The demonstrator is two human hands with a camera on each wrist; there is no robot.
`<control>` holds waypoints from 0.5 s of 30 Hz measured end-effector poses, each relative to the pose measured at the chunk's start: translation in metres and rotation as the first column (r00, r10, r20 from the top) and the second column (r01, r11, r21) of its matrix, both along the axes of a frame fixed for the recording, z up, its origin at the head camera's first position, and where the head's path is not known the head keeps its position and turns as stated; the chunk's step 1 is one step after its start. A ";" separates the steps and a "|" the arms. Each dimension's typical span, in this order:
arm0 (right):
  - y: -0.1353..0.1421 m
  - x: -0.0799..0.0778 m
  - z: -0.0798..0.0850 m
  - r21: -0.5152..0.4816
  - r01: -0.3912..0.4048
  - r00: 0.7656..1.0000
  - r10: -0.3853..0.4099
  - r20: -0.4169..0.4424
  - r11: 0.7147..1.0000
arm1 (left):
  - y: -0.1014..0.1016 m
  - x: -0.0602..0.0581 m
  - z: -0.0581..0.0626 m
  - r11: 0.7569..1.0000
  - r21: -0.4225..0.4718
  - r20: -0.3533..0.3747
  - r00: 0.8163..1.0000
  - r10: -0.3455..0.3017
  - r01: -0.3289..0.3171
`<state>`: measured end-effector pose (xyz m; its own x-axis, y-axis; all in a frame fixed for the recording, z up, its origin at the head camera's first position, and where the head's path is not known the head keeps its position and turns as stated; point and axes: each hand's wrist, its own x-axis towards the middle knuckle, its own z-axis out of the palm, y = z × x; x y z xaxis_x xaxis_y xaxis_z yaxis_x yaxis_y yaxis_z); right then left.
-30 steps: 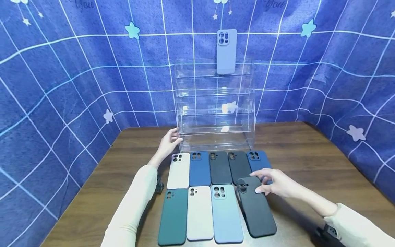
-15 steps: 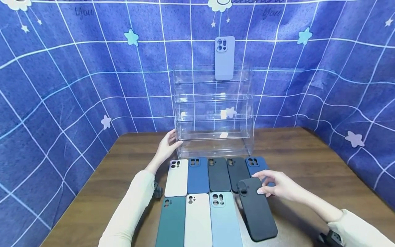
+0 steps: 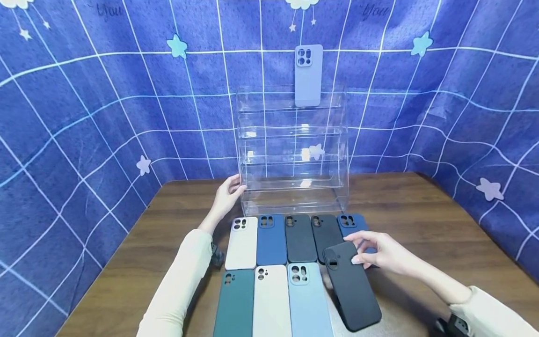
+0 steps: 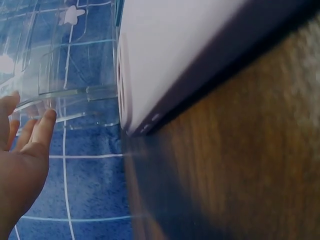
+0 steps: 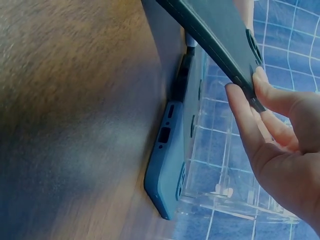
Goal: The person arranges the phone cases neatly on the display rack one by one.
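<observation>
My right hand (image 3: 381, 250) pinches the upper right corner of a black phone case (image 3: 353, 285), which is tilted, its top end raised. In the right wrist view, thumb and fingers lie on opposite sides of that case (image 5: 220, 40). My left hand (image 3: 227, 196) touches the lower left side of a clear tiered display stand (image 3: 290, 182), fingers extended in the left wrist view. A light lavender phone case (image 3: 308, 77) stands upright on the top tier. On the table lie a white phone case (image 3: 241, 243), a dark blue phone case (image 3: 271, 238) and several others.
A front row holds a green case (image 3: 233, 302), a cream case (image 3: 271, 299) and a light blue case (image 3: 309, 299). Another dark blue case (image 3: 353, 222) lies beyond my right hand. A blue grid-patterned cloth (image 3: 168, 117) hangs behind the wooden table (image 3: 404, 201).
The head view has tilted slightly up and down. Both hands stay in nearly the same places, the right keeping its pinch on the black phone case.
</observation>
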<state>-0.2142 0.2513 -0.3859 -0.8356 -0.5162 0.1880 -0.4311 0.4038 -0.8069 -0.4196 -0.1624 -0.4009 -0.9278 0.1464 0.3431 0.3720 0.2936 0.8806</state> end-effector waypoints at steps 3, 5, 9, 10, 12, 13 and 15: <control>0.000 -0.001 0.001 -0.001 -0.018 1.000 0.018 -0.017 1.000 | 0.002 0.010 0.010 1.000 0.004 0.015 1.000 -0.007 0.007; 0.000 -0.002 0.003 -0.013 -0.034 0.999 0.034 -0.031 0.999 | 0.003 0.012 0.015 1.000 0.011 0.022 1.000 -0.011 0.011; 0.000 -0.002 0.007 -0.014 -0.042 0.998 0.041 -0.052 0.999 | 0.002 0.007 0.011 1.000 0.005 0.019 1.000 -0.010 0.010; 0.000 -0.002 0.008 -0.017 -0.045 0.998 0.044 -0.045 0.999 | 0.001 0.003 0.007 1.000 0.004 0.016 1.000 -0.009 0.009; 0.001 -0.002 0.010 -0.023 -0.047 0.999 0.046 -0.023 0.999 | 0.001 0.001 0.003 1.000 -0.006 0.006 1.000 -0.004 0.004; 0.002 -0.002 0.010 -0.031 -0.054 0.999 0.053 -0.009 0.998 | 0.001 0.001 0.002 1.000 -0.009 0.003 1.000 -0.004 0.004; 0.002 -0.002 0.010 -0.050 -0.071 0.997 0.072 0.021 0.996 | 0.001 0.003 0.000 1.000 -0.018 -0.001 1.000 -0.003 0.003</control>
<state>-0.2159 0.2532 -0.3758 -0.8012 -0.5655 0.1958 -0.4384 0.3320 -0.8352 -0.4169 -0.1617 -0.4012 -0.9271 0.1555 0.3410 0.3735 0.3077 0.8751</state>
